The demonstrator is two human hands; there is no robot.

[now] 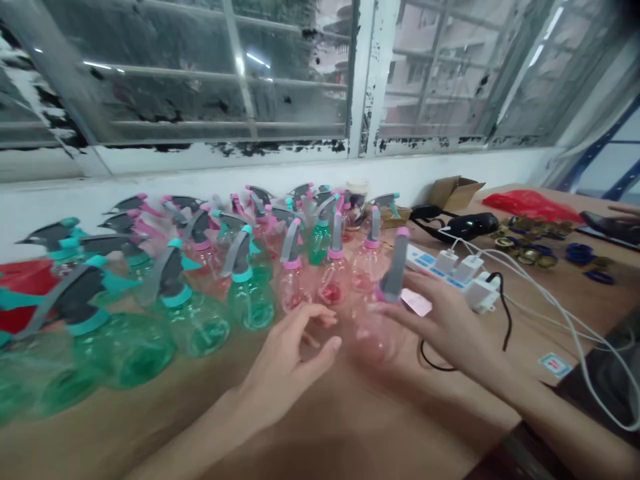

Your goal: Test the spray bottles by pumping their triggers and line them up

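Observation:
My right hand (435, 310) is closed around the neck of a pink spray bottle (373, 333), which has a grey trigger head with a pink tip and looks slightly blurred. To its left, my left hand (300, 353) is held over the table with fingers curved and apart, nothing between them. Just beyond the hands stand more pink spray bottles (333, 283). Several green spray bottles (197, 323) with grey and turquoise heads fill the left side of the table.
A white power strip (425, 260) with chargers (467, 270) and trailing cables lies at right. Behind are a black hair-dryer-like object (470, 227), a cardboard box (455, 193), a red plastic bag (530, 203) and brass-coloured rings (533, 253). Another person's hand (625, 210) shows at far right.

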